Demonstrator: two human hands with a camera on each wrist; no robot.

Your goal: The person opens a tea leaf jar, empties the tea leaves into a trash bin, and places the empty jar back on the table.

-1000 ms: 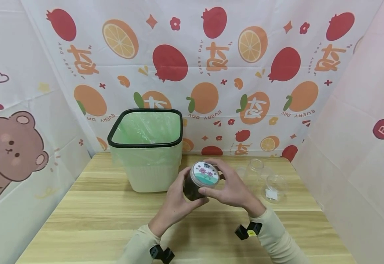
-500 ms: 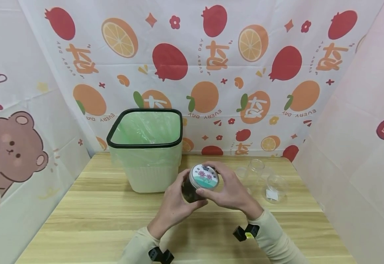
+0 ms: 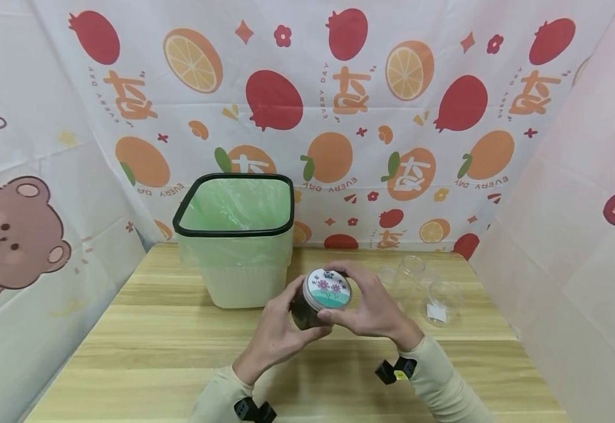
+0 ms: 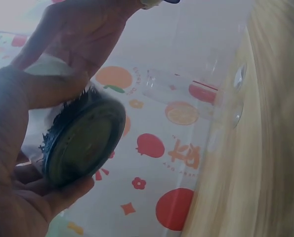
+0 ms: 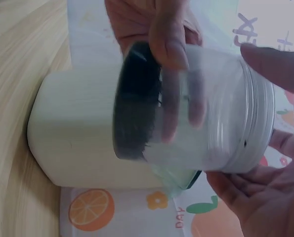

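A clear screw-top jar [image 3: 302,311] with dark loose contents is held tilted above the wooden table, its lid end facing up towards me. The lid [image 3: 329,288] carries a label with pink flowers and a green band. My left hand [image 3: 274,332] grips the jar's body from the left; its thumb lies across the near side. My right hand [image 3: 370,306] grips the lid end, with fingers behind and thumb in front. In the right wrist view, the dark contents [image 5: 137,103] lie at the jar's base. The left wrist view shows the jar's round dark bottom [image 4: 85,143].
A pale green bin [image 3: 244,288] with a black rim and a plastic liner stands at the back left of the table. Several clear containers are at the back right, among them a tall one [image 3: 410,276] and one with a white label [image 3: 447,302]. Printed curtains surround the table.
Both hands and the jar have come slightly lower, towards me. The hands keep their hold on the jar, and the lid stays on. The head view has shifted a little.
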